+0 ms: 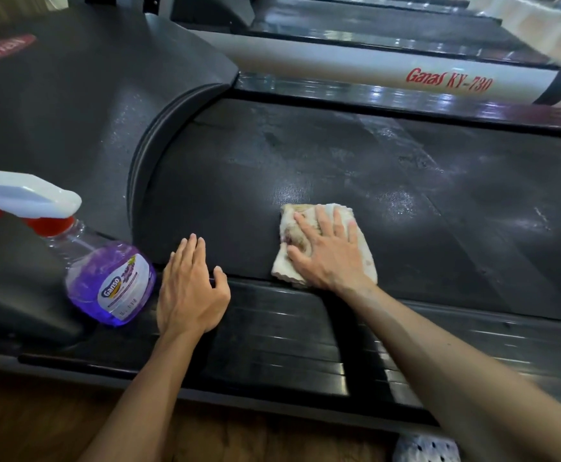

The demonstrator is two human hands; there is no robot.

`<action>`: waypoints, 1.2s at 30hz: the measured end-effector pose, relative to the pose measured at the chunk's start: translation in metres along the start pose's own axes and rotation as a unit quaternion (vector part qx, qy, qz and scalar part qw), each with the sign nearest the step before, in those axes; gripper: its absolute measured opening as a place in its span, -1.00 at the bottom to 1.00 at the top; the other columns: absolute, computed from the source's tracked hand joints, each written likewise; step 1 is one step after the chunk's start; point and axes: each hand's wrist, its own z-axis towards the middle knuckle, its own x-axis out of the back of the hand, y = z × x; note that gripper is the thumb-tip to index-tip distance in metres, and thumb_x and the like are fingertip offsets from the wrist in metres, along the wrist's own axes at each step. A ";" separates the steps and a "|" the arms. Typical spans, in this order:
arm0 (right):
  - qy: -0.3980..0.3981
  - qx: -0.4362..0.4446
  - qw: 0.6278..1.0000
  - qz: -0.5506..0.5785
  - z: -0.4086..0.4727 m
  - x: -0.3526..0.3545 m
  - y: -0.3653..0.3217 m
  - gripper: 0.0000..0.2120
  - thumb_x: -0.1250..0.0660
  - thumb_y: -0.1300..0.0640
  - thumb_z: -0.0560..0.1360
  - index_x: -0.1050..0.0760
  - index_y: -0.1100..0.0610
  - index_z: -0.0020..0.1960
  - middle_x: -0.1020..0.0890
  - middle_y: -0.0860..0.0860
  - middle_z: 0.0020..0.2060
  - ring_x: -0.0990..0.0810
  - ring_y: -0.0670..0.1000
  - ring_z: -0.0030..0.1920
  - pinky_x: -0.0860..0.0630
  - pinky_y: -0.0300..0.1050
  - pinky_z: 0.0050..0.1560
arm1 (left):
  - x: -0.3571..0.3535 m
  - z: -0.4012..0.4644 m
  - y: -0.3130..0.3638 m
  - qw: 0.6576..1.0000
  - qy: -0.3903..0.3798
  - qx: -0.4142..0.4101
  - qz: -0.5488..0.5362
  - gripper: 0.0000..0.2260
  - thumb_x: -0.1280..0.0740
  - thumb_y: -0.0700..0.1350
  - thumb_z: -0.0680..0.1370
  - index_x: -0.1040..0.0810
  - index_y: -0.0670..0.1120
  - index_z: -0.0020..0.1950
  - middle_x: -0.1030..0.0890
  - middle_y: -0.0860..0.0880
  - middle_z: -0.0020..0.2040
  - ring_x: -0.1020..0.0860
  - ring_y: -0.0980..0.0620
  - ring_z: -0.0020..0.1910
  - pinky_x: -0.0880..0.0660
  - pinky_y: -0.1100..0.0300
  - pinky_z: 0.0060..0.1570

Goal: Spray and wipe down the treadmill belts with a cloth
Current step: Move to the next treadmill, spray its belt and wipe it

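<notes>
Right hand [327, 258] lay flat on the folded, stained cloth [319, 241], fingers straight and spread, pressing it down onto the treadmill belt [306, 168] rather than gripping it. The cloth sat at the near edge of the belt, just beyond the ribbed side rail [272, 331], with its long side running away from the person across the belt. From that hand the unwiped belt lay in two directions: across toward the far rail, and lengthwise off to the right, where wet streaks and spray droplets [402, 201] glistened near the cloth. The belt's long axis ran left to right in the view, ending on the left at the curved motor cover [72, 111]. So the next stroke was probably a push forward or a sweep rightward into those wet patches.

Left hand [190, 288] rested open on the side rail, fingers straight, holding nothing. It was the nearer hand to the spray bottle [105, 278] of purple cleaner, which stood just beside it on the left.
</notes>
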 end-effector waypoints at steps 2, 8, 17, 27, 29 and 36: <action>-0.001 0.029 0.999 0.022 0.008 -0.005 -0.030 -0.32 -0.06 -0.36 0.59 0.03 -0.28 0.66 0.07 0.02 0.69 0.20 0.15 0.67 0.26 0.26 0.60 | 0.001 0.000 0.000 1.000 -0.007 0.006 0.003 -0.39 -0.19 -0.02 0.64 -0.12 -0.15 0.65 -0.11 -0.06 0.66 -0.03 0.02 0.64 0.00 0.04 0.61; -0.007 0.075 0.996 0.041 0.013 -0.005 -0.049 -0.35 -0.08 -0.35 0.60 -0.01 -0.30 0.65 0.05 -0.01 0.69 0.17 0.10 0.67 0.27 0.21 0.61 | 0.005 0.001 0.001 0.999 -0.026 0.013 0.014 -0.40 -0.19 -0.03 0.65 -0.12 -0.15 0.65 -0.11 -0.04 0.66 -0.05 0.03 0.64 -0.07 0.00 0.57; -0.011 0.009 1.000 0.016 -0.015 0.007 0.045 -0.21 0.17 -0.47 0.41 0.06 -0.34 0.63 0.06 -0.05 0.69 0.18 0.06 0.67 0.23 0.16 0.62 | 0.005 0.002 0.002 0.999 -0.036 0.015 0.023 -0.41 -0.21 -0.05 0.64 -0.16 -0.17 0.64 -0.14 -0.06 0.66 -0.09 -0.01 0.63 -0.12 -0.03 0.55; 0.010 0.021 1.000 0.015 0.006 -0.007 -0.018 -0.24 0.05 -0.44 0.49 0.03 -0.29 0.66 0.04 0.00 0.69 0.17 0.15 0.67 0.25 0.26 0.60 | 0.002 0.003 0.002 0.999 -0.033 0.016 0.033 -0.41 -0.20 -0.05 0.63 -0.17 -0.18 0.63 -0.15 -0.08 0.65 -0.10 -0.01 0.63 -0.12 -0.03 0.55; 0.014 0.039 0.999 0.030 0.012 -0.010 -0.039 -0.28 -0.02 -0.42 0.54 0.01 -0.28 0.66 0.04 0.01 0.69 0.16 0.15 0.67 0.25 0.26 0.60 | 0.002 0.004 0.000 0.999 -0.036 0.014 0.034 -0.41 -0.20 -0.05 0.63 -0.17 -0.18 0.63 -0.15 -0.07 0.65 -0.10 -0.01 0.63 -0.11 -0.03 0.55; 0.004 0.066 0.997 0.035 0.001 -0.002 -0.006 -0.33 -0.10 -0.38 0.59 -0.01 -0.31 0.65 0.05 -0.02 0.69 0.19 0.08 0.67 0.26 0.20 0.61 | 0.004 0.004 0.000 0.998 -0.048 0.017 0.029 -0.42 -0.19 -0.05 0.64 -0.14 -0.17 0.64 -0.11 -0.05 0.66 -0.06 0.01 0.64 -0.11 -0.07 0.57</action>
